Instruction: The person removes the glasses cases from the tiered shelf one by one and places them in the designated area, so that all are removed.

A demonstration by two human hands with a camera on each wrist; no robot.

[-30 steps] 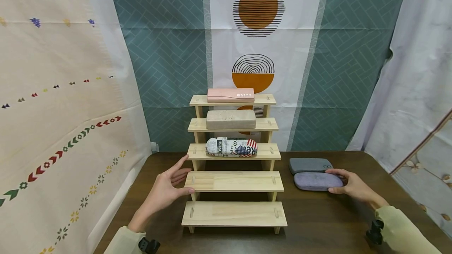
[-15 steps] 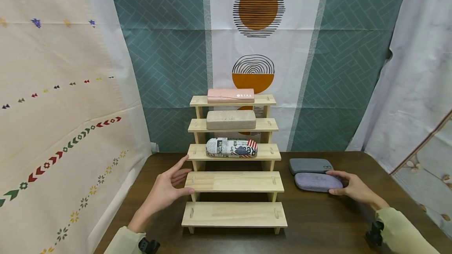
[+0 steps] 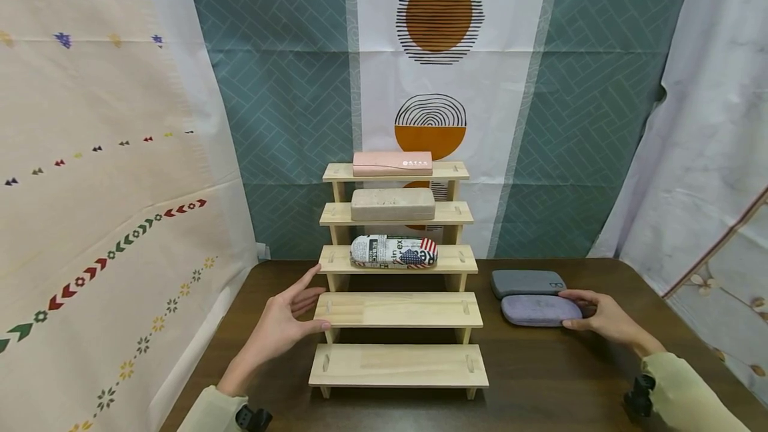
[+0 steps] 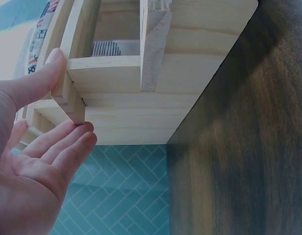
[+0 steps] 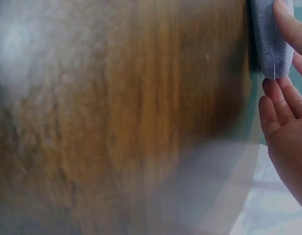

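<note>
A light wooden stepped display rack [image 3: 396,365] stands on the table. My left hand [image 3: 279,325] holds its left side, thumb at the front edge of the second step from the bottom and fingers at the back. In the left wrist view, the thumb and fingertips pinch the end of that wooden board [image 4: 67,100]. Over on the right, a lavender glasses case [image 3: 537,311] lies in front of a grey-blue glasses case [image 3: 522,281]. My right hand [image 3: 606,319] pinches the lavender case's right end, thumb in front and forefinger behind.
On the rack's top three steps lie a pink glasses case [image 3: 384,164], a beige case [image 3: 393,205] and a newsprint-and-flag patterned case [image 3: 384,252]. The brown table [image 3: 540,385] ends against hanging cloths at the back and sides.
The right hand has shifted very slightly to the right along the lavender case's end. The left hand and the rack look the same.
</note>
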